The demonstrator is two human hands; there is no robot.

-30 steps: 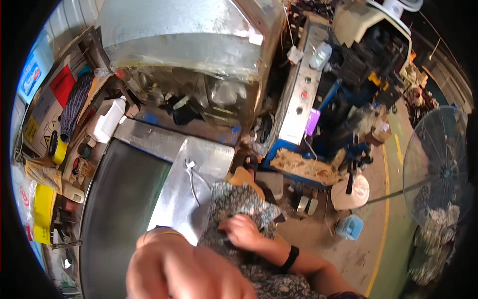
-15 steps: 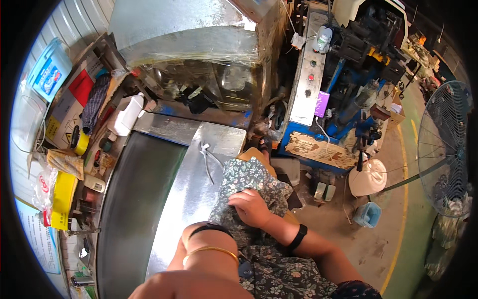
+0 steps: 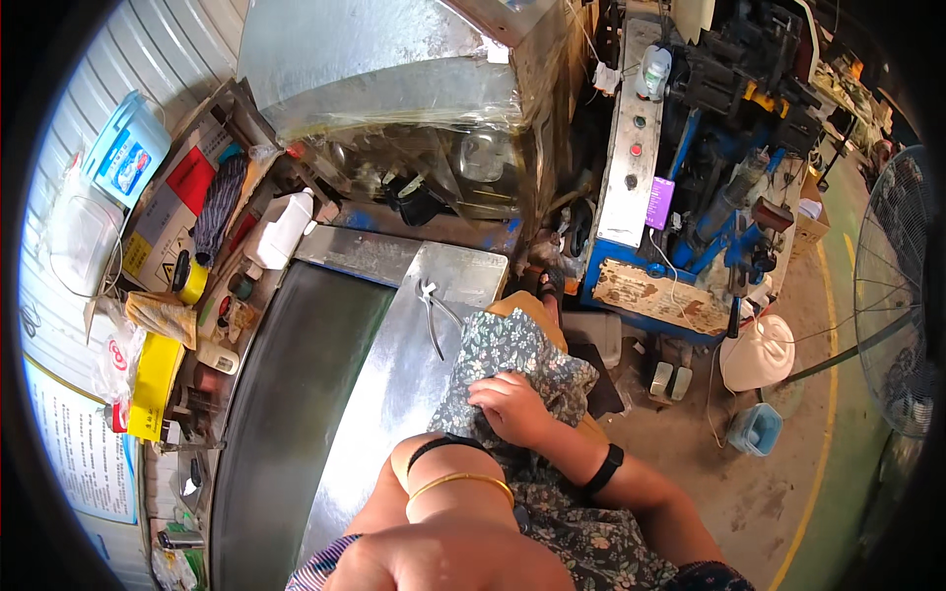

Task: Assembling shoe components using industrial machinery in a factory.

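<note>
My right hand [image 3: 512, 406] lies on floral fabric [image 3: 503, 355] bunched over my knee, fingers curled into the cloth; a black band sits on that wrist. My left hand [image 3: 443, 563] is raised close to the camera at the lower edge, blurred, its fingers unclear. A gold bangle and a thin black band circle that wrist. A pair of pliers [image 3: 434, 313] lies on the shiny metal bench top [image 3: 384, 394], just left of the fabric.
A dark belt surface [image 3: 286, 414] runs along the bench's left. Beyond it sit a white jug [image 3: 281, 229], a yellow box [image 3: 156, 384] and small clutter. A grey control panel [image 3: 631, 148], foot pedals [image 3: 665, 379], a white canister [image 3: 757, 353] and a fan [image 3: 897, 295] stand right.
My left hand has sunk from filling the lower left to the bottom edge, baring the banded wrist. The view has shifted toward the bench. My right hand stays on the fabric.
</note>
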